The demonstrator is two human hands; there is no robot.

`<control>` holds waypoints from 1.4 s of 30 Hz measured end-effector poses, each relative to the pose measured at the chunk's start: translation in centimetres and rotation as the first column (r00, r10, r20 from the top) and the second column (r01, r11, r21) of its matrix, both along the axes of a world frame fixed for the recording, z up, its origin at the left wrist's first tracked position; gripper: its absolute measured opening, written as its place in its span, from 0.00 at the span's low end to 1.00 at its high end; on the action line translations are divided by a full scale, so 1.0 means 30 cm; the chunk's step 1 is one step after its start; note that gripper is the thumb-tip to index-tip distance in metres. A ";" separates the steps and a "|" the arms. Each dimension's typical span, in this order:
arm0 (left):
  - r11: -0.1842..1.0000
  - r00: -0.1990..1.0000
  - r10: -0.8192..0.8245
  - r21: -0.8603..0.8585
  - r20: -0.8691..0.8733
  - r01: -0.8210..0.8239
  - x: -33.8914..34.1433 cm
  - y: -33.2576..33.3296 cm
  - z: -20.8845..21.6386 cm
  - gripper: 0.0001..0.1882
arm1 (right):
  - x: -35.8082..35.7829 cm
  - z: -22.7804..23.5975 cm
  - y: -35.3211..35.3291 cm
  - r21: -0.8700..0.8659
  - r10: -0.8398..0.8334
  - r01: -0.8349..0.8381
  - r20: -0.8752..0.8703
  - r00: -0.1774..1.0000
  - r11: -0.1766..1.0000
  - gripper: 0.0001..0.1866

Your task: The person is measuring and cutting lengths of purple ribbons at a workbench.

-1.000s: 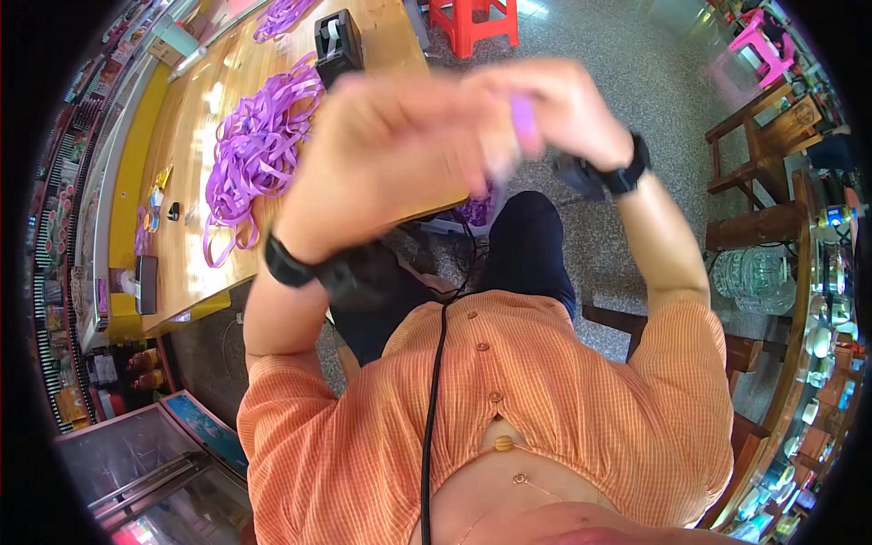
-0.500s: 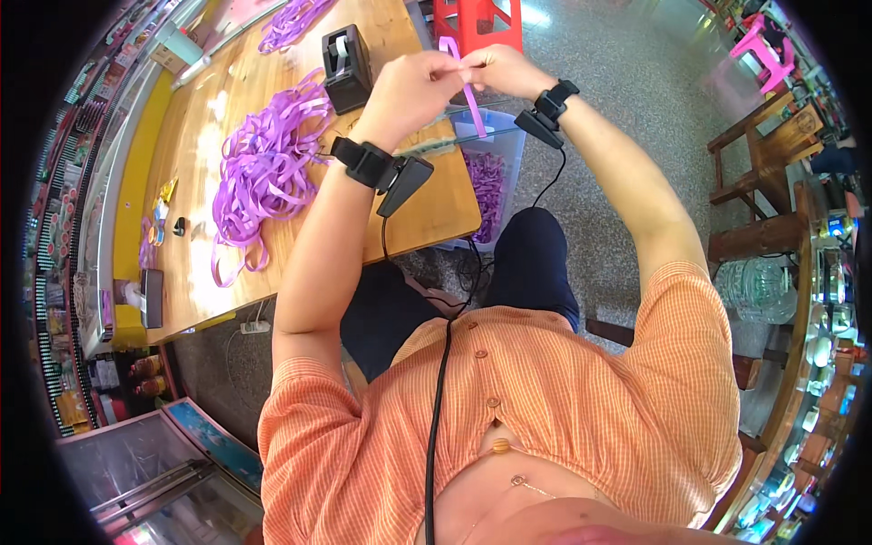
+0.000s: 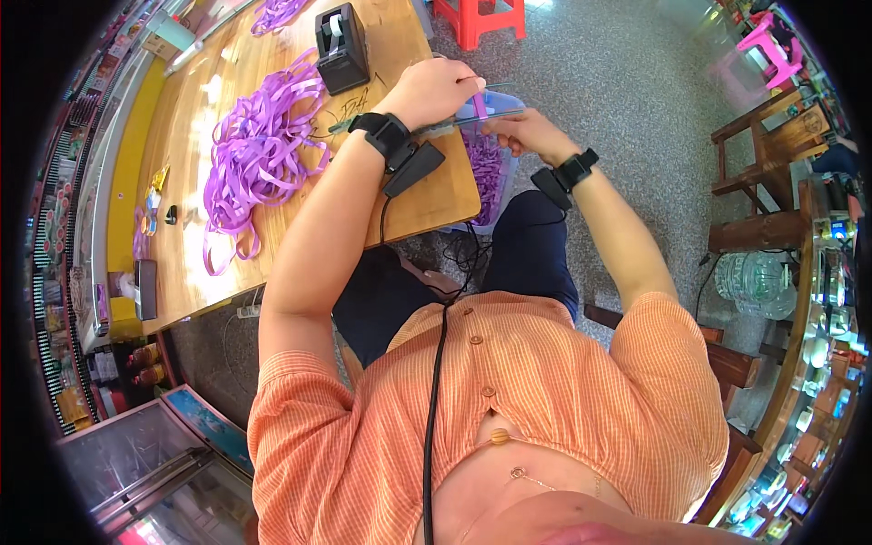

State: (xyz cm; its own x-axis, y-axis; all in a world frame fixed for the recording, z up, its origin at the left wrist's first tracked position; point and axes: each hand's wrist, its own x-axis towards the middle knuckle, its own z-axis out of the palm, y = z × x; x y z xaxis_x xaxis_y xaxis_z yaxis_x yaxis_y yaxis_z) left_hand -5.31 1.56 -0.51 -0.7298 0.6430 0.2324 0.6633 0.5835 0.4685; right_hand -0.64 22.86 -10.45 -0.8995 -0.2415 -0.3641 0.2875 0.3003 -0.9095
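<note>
My left hand (image 3: 434, 93) is closed in a pinch on a short purple ribbon (image 3: 480, 105), beyond the table's right edge. The ribbon hangs down across a thin, clear strip or plate (image 3: 505, 115) that juts out from the table. Just below this clear piece is my right hand (image 3: 538, 138), its fingers bent toward the ribbon's lower end. What the right fingertips hold, if anything, is hidden. Under both hands stands a clear plastic bin (image 3: 509, 186) with many small purple ribbon pieces (image 3: 486, 168) inside.
On the wooden table (image 3: 413, 195) lie a heap of purple ribbon (image 3: 259, 150), a black tape dispenser (image 3: 341, 56) and another ribbon bundle (image 3: 277, 14). A red stool (image 3: 472, 25) stands beyond the bin. A black cable (image 3: 438, 391) runs down my front.
My hands have moved apart; the right one dropped toward me, below the clear piece. The left hand moved slightly nearer and keeps the ribbon, which now lies across the clear piece.
</note>
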 end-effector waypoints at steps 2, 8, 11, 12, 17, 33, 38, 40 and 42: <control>1.000 1.000 0.011 -0.001 0.029 -0.011 0.002 -0.001 0.002 0.18 | 0.049 -0.012 -0.001 -0.189 -0.024 -0.004 -0.148 0.989 0.982 0.14; 1.000 0.999 0.005 0.001 0.032 -0.005 0.004 -0.001 0.004 0.18 | 0.084 -0.028 -0.096 -0.124 -0.068 0.034 -0.283 0.957 0.992 0.19; 1.000 0.999 0.000 0.015 0.033 0.000 0.010 0.005 0.008 0.18 | 0.100 -0.059 -0.130 -0.038 -0.160 0.159 -0.405 0.900 0.987 0.22; 1.000 1.000 -0.005 0.026 0.014 0.005 0.009 0.001 0.004 0.18 | 0.109 -0.064 -0.144 -0.020 -0.253 0.281 -0.499 0.829 0.960 0.23; 1.000 0.999 0.011 0.014 0.039 -0.011 0.008 0.003 0.008 0.18 | 0.126 -0.149 -0.160 -0.205 -0.405 0.350 -0.503 0.763 0.914 0.21; 1.000 0.997 0.025 -0.006 0.071 -0.025 0.019 0.004 0.020 0.20 | 0.123 -0.288 -0.222 -0.239 -0.437 0.366 -0.478 0.762 0.899 0.20; 1.000 0.998 0.031 0.000 0.056 -0.031 0.018 -0.001 0.012 0.20 | 0.171 -0.292 -0.205 -0.424 -0.586 0.425 -0.399 0.706 0.800 0.14; 1.000 0.999 0.024 0.004 0.047 -0.024 0.016 0.005 0.013 0.20 | 0.175 -0.302 -0.193 -0.484 -0.610 0.405 -0.413 0.676 0.776 0.14; 0.999 0.996 0.032 0.001 0.084 -0.033 0.014 0.001 0.013 0.20 | 0.184 -0.282 -0.198 -0.482 -0.598 0.386 -0.435 0.674 0.786 0.14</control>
